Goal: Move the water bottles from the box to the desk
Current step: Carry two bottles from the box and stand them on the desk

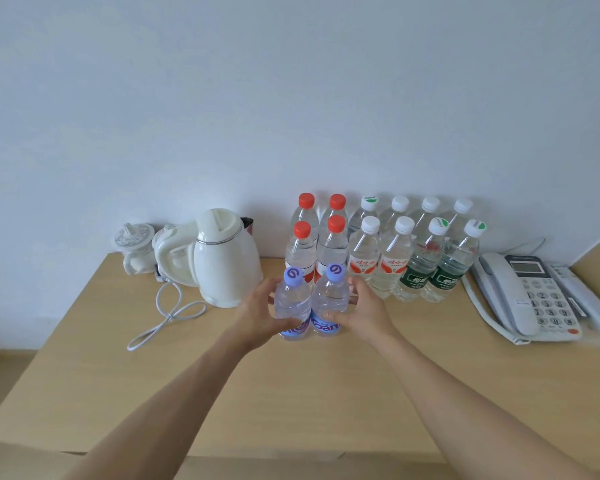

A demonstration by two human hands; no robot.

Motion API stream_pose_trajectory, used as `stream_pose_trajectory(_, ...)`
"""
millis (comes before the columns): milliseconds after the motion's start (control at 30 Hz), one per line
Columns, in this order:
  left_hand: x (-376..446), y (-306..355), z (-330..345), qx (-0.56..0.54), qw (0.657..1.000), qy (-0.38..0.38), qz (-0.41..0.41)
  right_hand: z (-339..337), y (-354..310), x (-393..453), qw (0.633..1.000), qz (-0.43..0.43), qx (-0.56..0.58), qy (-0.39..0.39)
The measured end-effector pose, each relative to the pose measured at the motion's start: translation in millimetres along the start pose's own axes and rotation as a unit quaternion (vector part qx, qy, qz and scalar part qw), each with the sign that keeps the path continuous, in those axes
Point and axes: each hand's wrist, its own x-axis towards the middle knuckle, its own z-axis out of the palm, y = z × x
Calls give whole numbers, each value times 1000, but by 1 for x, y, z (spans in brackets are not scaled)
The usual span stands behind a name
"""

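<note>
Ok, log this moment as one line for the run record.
left hand: grips left purple-cap bottle | right hand: grips right purple-cap bottle | both upright on desk, ahead of red-cap bottles

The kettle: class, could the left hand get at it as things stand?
Probably yes, once freed. The left hand grips a purple-capped bottle, but the kettle stands just to its left with only bare desk between them.

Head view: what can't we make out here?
- Box: not in frame, so bottles left to move are unknown.
- Purple-cap bottles: bases and part of the labels hidden by left hand and right hand.
- Back-row bottles: labels hidden by the front row.
- Second cup: mostly behind kettle.
- Phone: display text too small.
</note>
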Motion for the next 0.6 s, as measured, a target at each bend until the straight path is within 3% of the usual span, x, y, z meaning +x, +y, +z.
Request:
stream_pose_trajectory(133, -3, 7, 16, 8, 995, 96, -20, -2, -2, -1, 999, -31, -20, 26)
stream_pose_trajectory(600, 29, 5, 12, 20, 998, 58, -8, 2, 3, 9, 996, -45, -21, 77)
